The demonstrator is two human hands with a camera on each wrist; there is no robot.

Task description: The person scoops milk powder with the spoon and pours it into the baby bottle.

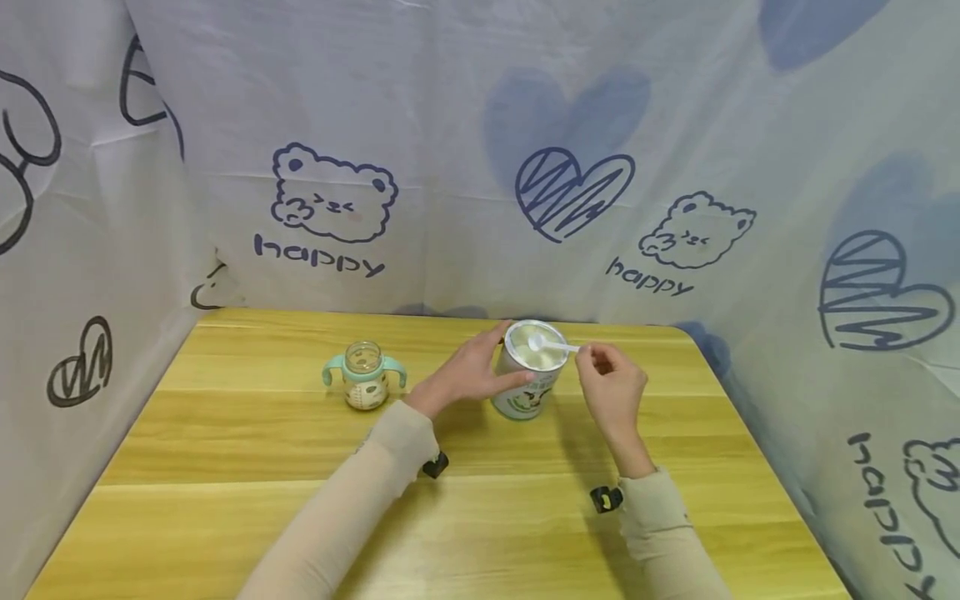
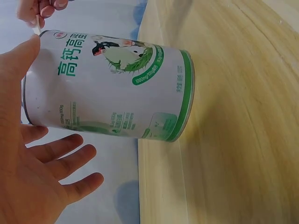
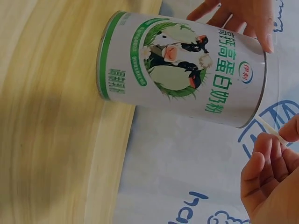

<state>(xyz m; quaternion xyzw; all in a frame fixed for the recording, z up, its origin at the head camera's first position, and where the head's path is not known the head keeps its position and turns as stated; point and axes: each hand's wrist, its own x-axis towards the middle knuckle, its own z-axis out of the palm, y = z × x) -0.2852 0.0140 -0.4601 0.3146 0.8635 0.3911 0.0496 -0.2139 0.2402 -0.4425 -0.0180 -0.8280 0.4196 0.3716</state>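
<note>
A milk powder can (image 1: 513, 404), white with a green bottom band and a cow picture, stands upright and uncovered on the table, pale powder showing inside. My left hand (image 1: 474, 368) holds it from the left near the top, thumb at the front and fingers behind. In the left wrist view the fingers of the left hand (image 2: 28, 172) are spread past the can's far side. My right hand (image 1: 611, 387) pinches the handle of a white scoop (image 1: 558, 345) at the can's right. The scoop's bowl lies at the can's mouth, over the powder.
A baby bottle (image 1: 365, 392) with mint-green handles stands uncapped on the wooden table (image 1: 495, 533), left of the can, with pale contents low inside. Printed cloth (image 1: 450, 208) hangs behind the table's back edge and along both sides.
</note>
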